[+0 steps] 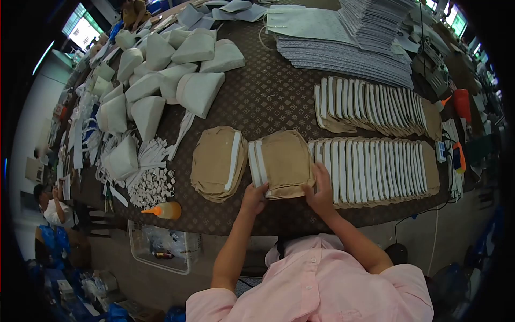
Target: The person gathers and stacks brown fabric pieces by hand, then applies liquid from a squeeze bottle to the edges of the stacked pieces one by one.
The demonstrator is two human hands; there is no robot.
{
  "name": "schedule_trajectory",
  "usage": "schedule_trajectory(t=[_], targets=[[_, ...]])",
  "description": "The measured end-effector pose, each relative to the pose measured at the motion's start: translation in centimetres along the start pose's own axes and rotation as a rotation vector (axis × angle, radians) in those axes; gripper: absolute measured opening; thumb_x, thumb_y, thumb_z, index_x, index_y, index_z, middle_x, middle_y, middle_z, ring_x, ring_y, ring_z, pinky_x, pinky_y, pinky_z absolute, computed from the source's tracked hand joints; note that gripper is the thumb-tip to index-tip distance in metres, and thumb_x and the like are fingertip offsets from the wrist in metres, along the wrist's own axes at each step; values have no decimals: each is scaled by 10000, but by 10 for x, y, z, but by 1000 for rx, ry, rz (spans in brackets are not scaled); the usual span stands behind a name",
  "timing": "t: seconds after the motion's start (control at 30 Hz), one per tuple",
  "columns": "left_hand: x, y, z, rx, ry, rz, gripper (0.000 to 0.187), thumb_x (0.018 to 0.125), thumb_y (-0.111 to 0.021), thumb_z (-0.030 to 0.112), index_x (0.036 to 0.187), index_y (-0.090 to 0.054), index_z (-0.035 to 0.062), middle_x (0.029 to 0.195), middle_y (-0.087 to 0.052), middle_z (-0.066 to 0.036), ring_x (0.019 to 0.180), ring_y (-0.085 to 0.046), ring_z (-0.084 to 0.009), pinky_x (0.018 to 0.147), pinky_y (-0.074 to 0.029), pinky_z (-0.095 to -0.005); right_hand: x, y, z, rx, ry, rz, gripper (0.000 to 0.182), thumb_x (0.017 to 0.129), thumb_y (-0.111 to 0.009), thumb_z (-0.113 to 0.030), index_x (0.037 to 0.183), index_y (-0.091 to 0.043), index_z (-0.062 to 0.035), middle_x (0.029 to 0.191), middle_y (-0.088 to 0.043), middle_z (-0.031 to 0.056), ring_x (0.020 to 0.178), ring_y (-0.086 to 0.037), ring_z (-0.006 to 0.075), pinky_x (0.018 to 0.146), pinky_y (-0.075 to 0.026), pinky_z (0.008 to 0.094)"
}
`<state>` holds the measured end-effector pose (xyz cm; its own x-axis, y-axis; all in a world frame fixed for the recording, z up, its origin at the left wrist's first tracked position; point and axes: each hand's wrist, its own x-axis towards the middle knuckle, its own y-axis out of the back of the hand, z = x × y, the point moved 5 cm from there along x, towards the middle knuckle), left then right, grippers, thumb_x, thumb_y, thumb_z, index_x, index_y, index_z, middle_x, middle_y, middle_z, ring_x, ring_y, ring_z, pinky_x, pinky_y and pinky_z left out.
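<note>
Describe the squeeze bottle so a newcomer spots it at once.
On the patterned brown table, find the heap of small whitish pieces on the left. The squeeze bottle is just below it, by the table's near edge. Its amber body and orange nozzle stand out from the pale pieces.

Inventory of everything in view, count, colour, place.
held bundle: one, brown, white strips, front centre
brown stack: one, white strip, left of it
overlapping rows: two, brown with white strips, right
padded wedges: over ten, off-white, left
small pieces: uncounted pile, whitish, front left
loose strips: many, white, left
glue-type bottle: one, amber, orange tip, front left
sheet stacks: several, grey-white, back right
red container: one, far right
table: one, dark brown, patterned, centre
basket: one, pale, below table
co-workers: at least two, far left and back left
left hand: one, bundle's lower left corner
right hand: one, bundle's right edge
</note>
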<state>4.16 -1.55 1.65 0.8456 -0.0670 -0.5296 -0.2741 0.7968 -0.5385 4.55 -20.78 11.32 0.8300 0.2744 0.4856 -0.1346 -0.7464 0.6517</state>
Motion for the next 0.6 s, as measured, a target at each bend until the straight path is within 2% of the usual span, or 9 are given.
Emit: schedule_trajectory(t=[0.07, 0.1, 0.17, 0.3, 0.33, 0.4, 0.47, 0.5, 0.6], targets=[[-16, -6, 6, -100, -16, 27, 250, 814, -571, 49, 1050, -517, -17, 929, -593, -81, 805, -588, -185, 678, -487, -324, -40, -12, 66, 561, -894, 225, 479, 838, -571, -407, 1111, -505, -18, 1176, -512, 142, 1079, -507, 252, 874, -426, 375], [-22, -4, 3, -84, 4, 18, 250, 814, -571, 49, 1050, -517, -17, 929, -593, -81, 805, -588, -185, 678, -487, -324, -28, -5, 48, 1046, -1142, 39, 519, 808, -597, -454, 1083, -517, -21, 1048, -586, 107, 929, -587, 203, 772, -490, 362], [-27, 0, -1, 60, 37, 51, 267, 819, -527, 31, 1081, -497, -11, 967, -597, -93, 850, -605, -214, 743, -507, -340, -27, -9, 29, 1365, -1446, -165, 468, 793, -632, -418, 1058, -530, -46, 909, -619, 73, 790, -615, 168, 658, -521, 330], [-47, -25, -4, 129, -21, 77, 346, 808, -508, 32, 1147, -470, -24, 1034, -579, -124, 888, -602, -237, 722, -509, -333, -52, -65, 83, 1331, -1169, -149, 204, 731, -660, -149, 892, -580, -52, 775, -594, 64, 683, -602, 154, 523, -483, 299], [-60, -23, -13, 202, -19, 119, 369, 805, -531, 28, 1161, -452, -33, 1033, -571, -129, 879, -596, -237, 696, -501, -335, -52, -49, 78, 1081, -1129, -294, 161, 732, -604, -93, 880, -591, -31, 770, -593, 80, 774, -595, 145, 582, -468, 296], [-65, -51, -19, 312, -13, 125, 396, 803, -555, 23, 1175, -434, -42, 1032, -563, -135, 871, -591, -237, 670, -493, -337, -28, 3, 61, 817, -750, -242, 183, 746, -555, -85, 905, -590, -3, 767, -607, 105, 766, -588, 166, 632, -462, 314], [-81, -92, -21, 278, -222, 182, 354, 819, -559, 43, 1146, -457, -46, 1031, -560, -126, 875, -583, -218, 678, -488, -329, -25, 52, 64, 807, -682, -154, 220, 775, -568, -105, 964, -577, 7, 794, -613, 84, 751, -556, 114, 644, -454, 288], [-77, -110, -28, 291, -218, 176, 354, 819, -559, 43, 1146, -457, -46, 1031, -560, -126, 875, -583, -218, 678, -488, -329, -23, 74, 73, 797, -584, -112, 262, 804, -581, -125, 1023, -565, 18, 822, -618, 64, 737, -523, 61, 655, -446, 261], [-53, -187, -57, 427, -244, 9, 292, 827, -570, 61, 1092, -498, -40, 1004, -570, -107, 890, -567, -181, 671, -482, -318, -48, 154, 137, 648, -552, -36, 275, 815, -599, -145, 1055, -577, -14, 850, -629, 35, 769, -513, 46, 692, -437, 246]])
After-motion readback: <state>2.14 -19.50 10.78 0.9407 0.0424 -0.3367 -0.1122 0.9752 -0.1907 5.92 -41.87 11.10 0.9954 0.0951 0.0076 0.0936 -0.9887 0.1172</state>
